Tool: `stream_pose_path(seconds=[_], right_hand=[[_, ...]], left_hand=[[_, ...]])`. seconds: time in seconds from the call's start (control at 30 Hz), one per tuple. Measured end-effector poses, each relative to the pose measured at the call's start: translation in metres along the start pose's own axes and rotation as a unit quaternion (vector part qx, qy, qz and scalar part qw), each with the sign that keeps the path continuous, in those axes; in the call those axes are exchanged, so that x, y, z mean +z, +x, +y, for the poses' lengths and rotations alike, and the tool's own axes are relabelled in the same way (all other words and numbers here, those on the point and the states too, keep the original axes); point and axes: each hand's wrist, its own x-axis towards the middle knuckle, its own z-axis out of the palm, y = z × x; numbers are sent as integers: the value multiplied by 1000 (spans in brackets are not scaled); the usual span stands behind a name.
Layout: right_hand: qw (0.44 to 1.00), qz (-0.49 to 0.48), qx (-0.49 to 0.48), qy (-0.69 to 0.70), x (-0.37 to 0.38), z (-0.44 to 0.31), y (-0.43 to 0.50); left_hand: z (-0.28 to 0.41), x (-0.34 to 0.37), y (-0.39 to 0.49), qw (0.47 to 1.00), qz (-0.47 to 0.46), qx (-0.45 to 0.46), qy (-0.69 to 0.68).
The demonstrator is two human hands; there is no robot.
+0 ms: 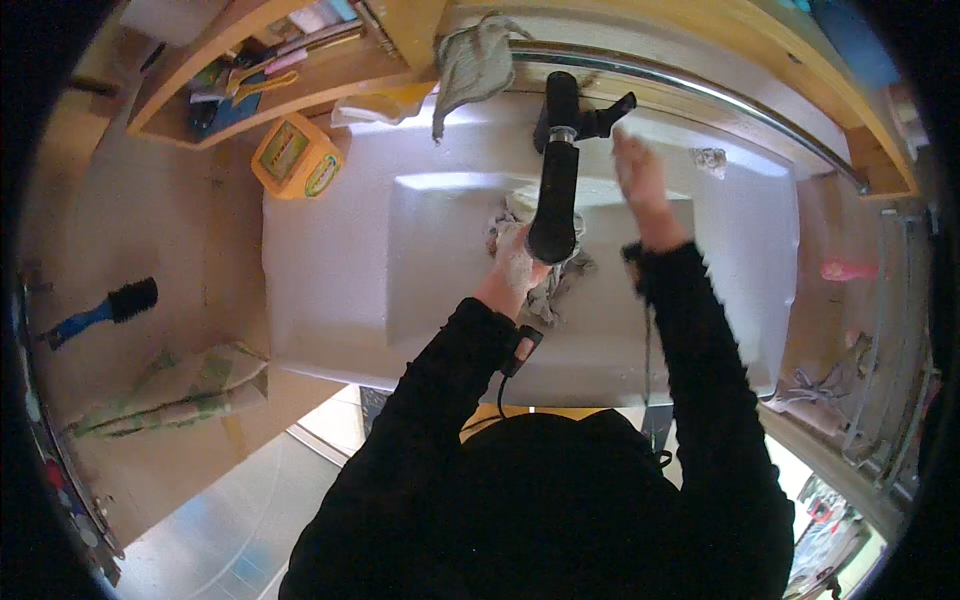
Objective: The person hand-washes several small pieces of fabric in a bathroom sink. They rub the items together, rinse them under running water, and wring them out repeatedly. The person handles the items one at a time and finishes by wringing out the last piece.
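A white washbasin [322,300] lies before me with a black faucet [556,180] reaching over it. Under the spout is a wet, bunched grey cloth [551,296]. My left hand [519,266], covered in suds, rests on this cloth; the spout partly hides its fingers, so its grip is unclear. My right hand [641,176] is raised over the basin's right side, just below the faucet lever [619,112], and looks blurred. Whether it touches the lever I cannot tell, and no object shows in it.
An orange bottle [296,157] stands at the basin's back left corner. A grey cloth [474,64] hangs from the metal rail [705,82] behind the faucet. On the left counter lies a blue-handled round hairbrush [105,311]. A crumpled grey-white item [709,159] sits on the back right rim.
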Motion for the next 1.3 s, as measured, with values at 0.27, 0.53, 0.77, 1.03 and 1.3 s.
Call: stream_pose_path(seconds=[0.27, 0.53, 0.77, 1.03, 1.3], right_hand=[[888, -192, 62, 414, 113, -29, -93], [984, -139, 19, 111, 120, -33, -63], [966, -143, -49, 211, 103, -4, -85], [556, -190, 281, 759, 68, -7, -79], [589, -184, 326, 716, 79, -44, -96]], left_hand=[[23, 28, -26, 999, 26, -30, -8], [16, 57, -35, 991, 84, 62, -86], [13, 34, -4, 995, 91, -40, -30], [1, 42, 13, 961, -75, 144, 224], [-6, 17, 56, 765, 256, 343, 481]])
